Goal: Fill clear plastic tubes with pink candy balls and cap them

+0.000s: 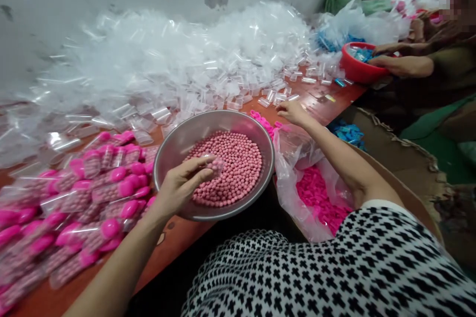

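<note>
My left hand [182,183] is closed around a small clear plastic tube [214,162] over a steel bowl [167,158]. Pink round beads [238,168] fill the bottom of the bowl; whether the tube touches them I cannot tell. Beyond the bowl's right rim, my right hand [293,112] is stretched low above the table, its fingers slightly apart and nothing visible in them. Just beneath its fingertips lie bright pink plastic pieces [264,123]. To the left of the bowl is a heap of bead-filled tubes with pink caps [107,183].
Clear empty tubes [178,54] are piled along the wall. A plastic-lined box holds more pink pieces [320,198] by my right arm. Blue pieces [347,132] lie in a carton. Another person's hands [394,62] work in a red basin [360,72] at the right.
</note>
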The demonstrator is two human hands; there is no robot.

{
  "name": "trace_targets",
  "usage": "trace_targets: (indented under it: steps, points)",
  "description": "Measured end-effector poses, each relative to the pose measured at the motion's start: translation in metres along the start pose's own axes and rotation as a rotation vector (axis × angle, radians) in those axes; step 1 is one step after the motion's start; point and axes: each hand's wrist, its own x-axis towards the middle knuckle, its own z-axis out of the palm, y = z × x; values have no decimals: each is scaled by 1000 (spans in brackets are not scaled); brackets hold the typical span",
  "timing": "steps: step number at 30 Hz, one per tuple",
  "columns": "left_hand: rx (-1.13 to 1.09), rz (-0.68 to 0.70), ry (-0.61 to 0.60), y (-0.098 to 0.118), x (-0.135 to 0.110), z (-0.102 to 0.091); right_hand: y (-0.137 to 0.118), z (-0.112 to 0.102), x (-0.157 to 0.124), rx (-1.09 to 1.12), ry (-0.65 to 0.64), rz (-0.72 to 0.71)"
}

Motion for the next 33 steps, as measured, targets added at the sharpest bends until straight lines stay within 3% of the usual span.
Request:
trace_targets:
  steps: [4, 7, 11, 15, 18, 20, 24, 26, 29, 33]
  points:
    - [-66, -70, 93, 3, -2, 1, 15, 23, 8, -72, -150, 73]
    - [-114, -116, 72, 5, -1, 3, 19, 38, 5, -100, -162, 119]
    - [-236, -133, 74, 1, 1, 4, 28, 41, 1, -36, -67, 121]
    - [-303, -132, 79, -2, 1, 4, 23, 26, -10, 100, 115, 82]
    - [-344, -114, 60, 0, -1, 6, -10, 13, -27, 362, 289, -85]
    - [-391, -83, 21, 1, -1, 7, -47, 8, -41, 466, 319, -267]
    - [-454, -19, -50, -4, 0, 8, -127, 16, -74, 285, 282, -574]
    - [-467, 22, -67, -6, 0, 8, -155, 23, -87, 224, 259, -675]
    - [-481, 64, -87, -8, -1, 8, -172, 28, -97, 403, 135, -752]
    - [-454, 109, -153, -6, -2, 7, -168, 17, -94, 843, -188, -603]
